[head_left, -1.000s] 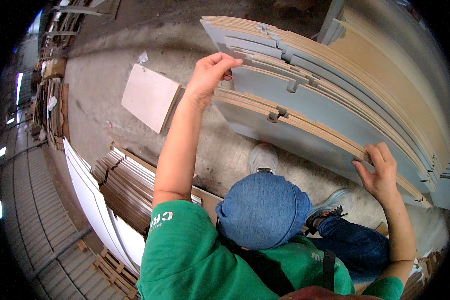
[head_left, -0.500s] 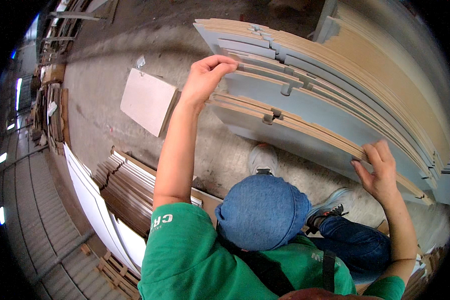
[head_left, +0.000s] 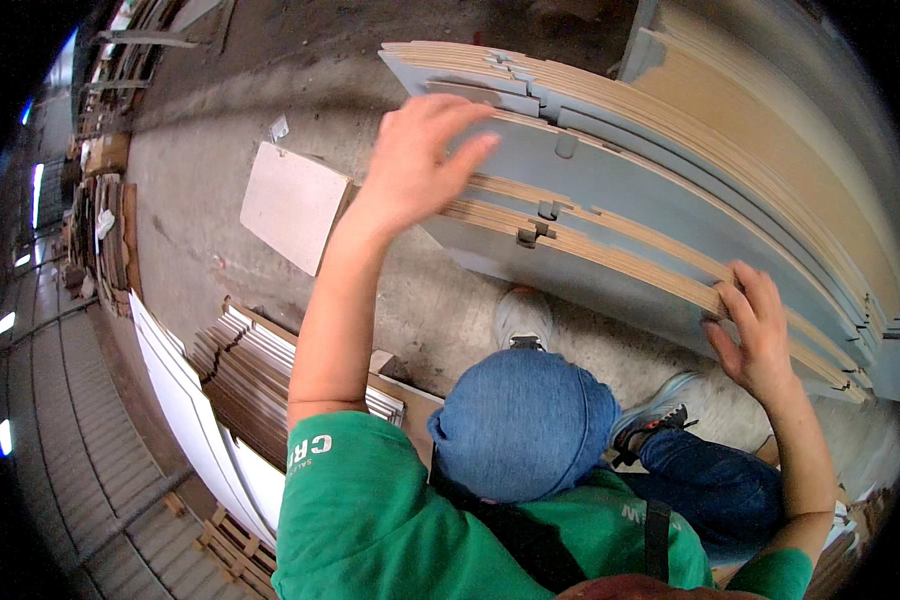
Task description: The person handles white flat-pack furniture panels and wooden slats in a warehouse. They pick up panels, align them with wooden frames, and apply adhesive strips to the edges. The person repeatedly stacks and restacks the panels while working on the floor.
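Grey-faced wood-fibre boards [head_left: 620,175] stand on edge in a leaning row, their tan cut edges upward, some with small notches. Nearest me is a bundle of several boards [head_left: 610,262], tipped toward my legs. My right hand [head_left: 755,330] grips the top edges of this near bundle, fingers over the edges and thumb on the near face. Over the row's left end, my left hand [head_left: 420,160] has its fingers and thumb apart, slightly blurred, with nothing held. A gap separates the near bundle from the boards behind.
A pale flat slab [head_left: 295,205] lies on the concrete floor [head_left: 195,220] to the left. Brown and white boards [head_left: 255,365] stand stacked at lower left beside white sheets [head_left: 205,440]. Larger tan panels [head_left: 770,120] lean at far right. My shoes [head_left: 523,318] are close below the near bundle.
My left hand has let go of a board edge and opened. A few boards have tipped toward me onto the near bundle, widening the gap behind. My right hand stays almost in place.
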Available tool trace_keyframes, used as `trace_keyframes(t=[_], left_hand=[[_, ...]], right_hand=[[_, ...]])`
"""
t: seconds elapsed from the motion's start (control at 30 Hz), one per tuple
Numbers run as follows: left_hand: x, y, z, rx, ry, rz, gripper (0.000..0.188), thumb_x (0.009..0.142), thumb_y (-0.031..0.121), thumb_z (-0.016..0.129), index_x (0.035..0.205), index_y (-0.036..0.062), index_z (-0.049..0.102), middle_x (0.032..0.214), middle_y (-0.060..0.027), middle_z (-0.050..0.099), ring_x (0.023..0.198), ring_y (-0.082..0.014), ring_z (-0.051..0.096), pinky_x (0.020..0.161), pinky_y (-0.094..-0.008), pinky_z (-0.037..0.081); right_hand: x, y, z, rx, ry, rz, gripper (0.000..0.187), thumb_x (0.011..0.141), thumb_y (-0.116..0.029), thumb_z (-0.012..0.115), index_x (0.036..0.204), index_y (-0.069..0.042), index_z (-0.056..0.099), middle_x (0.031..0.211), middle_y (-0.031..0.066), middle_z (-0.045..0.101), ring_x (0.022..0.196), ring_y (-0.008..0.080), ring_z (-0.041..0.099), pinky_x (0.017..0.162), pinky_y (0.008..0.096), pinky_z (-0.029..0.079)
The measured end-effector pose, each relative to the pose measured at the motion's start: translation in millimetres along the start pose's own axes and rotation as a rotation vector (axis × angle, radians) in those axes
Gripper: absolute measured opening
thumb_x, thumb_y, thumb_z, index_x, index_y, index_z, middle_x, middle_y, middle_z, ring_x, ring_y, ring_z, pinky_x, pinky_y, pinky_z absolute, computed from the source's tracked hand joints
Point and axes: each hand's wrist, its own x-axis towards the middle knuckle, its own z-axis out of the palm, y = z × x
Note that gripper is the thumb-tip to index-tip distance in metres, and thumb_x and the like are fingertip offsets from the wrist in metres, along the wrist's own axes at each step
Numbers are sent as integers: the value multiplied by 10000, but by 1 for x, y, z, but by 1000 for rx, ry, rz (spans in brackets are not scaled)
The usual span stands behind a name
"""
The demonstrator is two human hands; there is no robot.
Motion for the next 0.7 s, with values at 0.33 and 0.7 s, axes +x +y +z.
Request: trace_keyframes(t=[0.33, 0.7], left_hand=[[-8, 22, 23, 303, 22, 56, 413, 825, 345, 570, 1084, 23, 563, 1122, -117, 521, 1072, -286, 469, 900, -396, 344], [-26, 36, 11, 263, 44, 22, 341, 812, 279, 594, 1050, 35, 581, 1088, -109, 546, 1019, -287, 490, 863, -384, 364]], right_hand=[[-1, 1, -4, 3, -42, 14, 491, 561, -28, 705, 1004, -24, 495, 1143, 198, 460, 963, 379, 490, 806, 444, 419], [0, -7, -9, -1, -39, 4, 456, 544, -11, 703, 955, -27, 506, 1232, 190, 418, 1052, 376, 437, 856, 454, 411]])
